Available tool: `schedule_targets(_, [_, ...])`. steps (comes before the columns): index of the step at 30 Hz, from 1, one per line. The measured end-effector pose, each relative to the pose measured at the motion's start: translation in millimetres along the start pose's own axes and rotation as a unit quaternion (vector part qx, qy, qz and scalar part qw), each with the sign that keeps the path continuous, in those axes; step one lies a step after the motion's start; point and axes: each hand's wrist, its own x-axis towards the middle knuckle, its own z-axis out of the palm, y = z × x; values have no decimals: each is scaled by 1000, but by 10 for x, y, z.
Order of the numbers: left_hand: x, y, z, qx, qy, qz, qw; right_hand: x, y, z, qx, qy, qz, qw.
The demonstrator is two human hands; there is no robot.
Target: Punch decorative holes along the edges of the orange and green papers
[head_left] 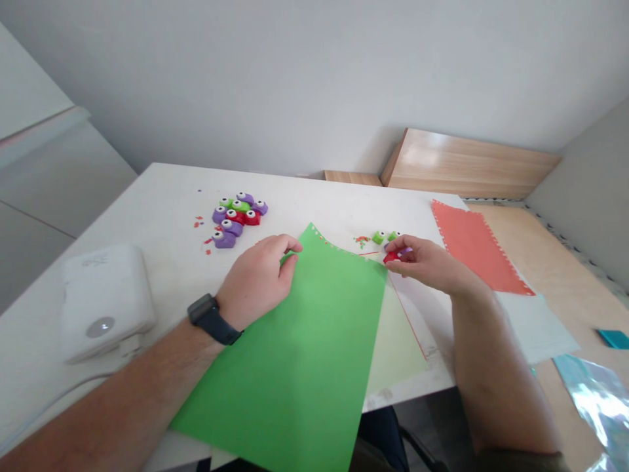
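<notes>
A large green paper sheet (295,341) lies tilted in front of me, its far edge lined with small punched holes. My left hand (263,278), wearing a dark watch (213,318), is at the sheet's far left side, thumb and index finger curved with a gap between them. Between the fingertips of my right hand (425,262) is a small red craft punch (392,257) with an eye on it, right at the sheet's far right corner. Fingers partly cover a purple punch behind it. Two green punches (386,236) sit just beyond.
Several purple, green and red punches (238,219) cluster at the back left, with paper bits around. More bits (362,242) lie near the right hand. A white device (105,301) with a cable stands left. An orange sheet (479,249) with punched edges lies right; a pale green sheet (398,341) lies underneath.
</notes>
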Motion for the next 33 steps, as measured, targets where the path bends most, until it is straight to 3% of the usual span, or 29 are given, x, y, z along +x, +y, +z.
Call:
schedule_targets(4, [3,-8,7,3,-1,2,1000,-12,3,-42,-32,-19,31,999])
schedule_targets(9, [2,-11,11,7,1,5,1000,16,-16,-33,19,-9,59,998])
schedule_targets(26, [6,6,2,13,2,16,1000,52,-10,12,99,-22,45,994])
schedule_targets(33, [-4,9,-11,16,-1,11,1000,-11,-130,11,171,-31,32,984])
